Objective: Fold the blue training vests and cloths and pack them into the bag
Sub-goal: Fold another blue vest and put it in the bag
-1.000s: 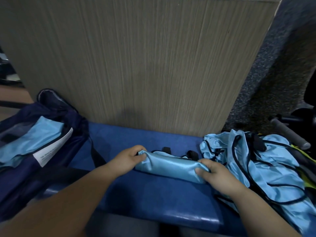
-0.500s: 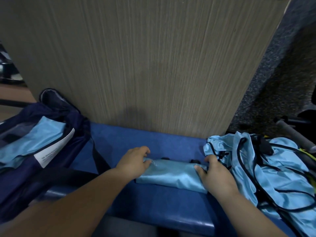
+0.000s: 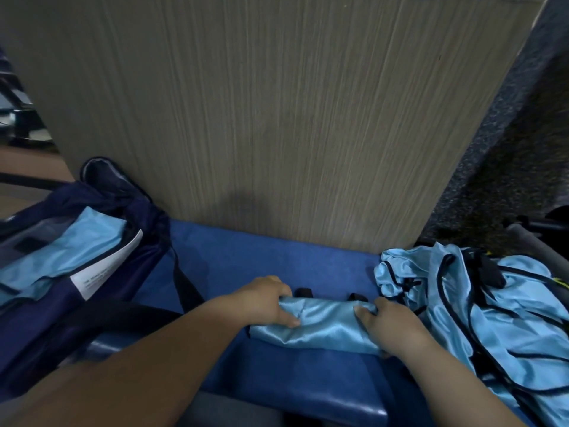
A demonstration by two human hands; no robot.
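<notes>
Folded vest (image 3: pixel 320 329) lying on the bench (image 3: pixel 246 266) at lower centre of frame, left grip (image 3: pixel 266 298) curled over its left end, right grip (image 3: pixel 392 325) clutching its right end, bag (image 3: pixel 46 318) at lower left

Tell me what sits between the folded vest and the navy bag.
Head view: blue bench cushion, crossed by a dark strap of the navy bag. The left hand, gripping the folded vest, and its forearm overlie that stretch.

Folded blue vest (image 3: pixel 320 329), unfolded pile (image 3: pixel 480 306), open bag (image 3: pixel 64 272)
</notes>
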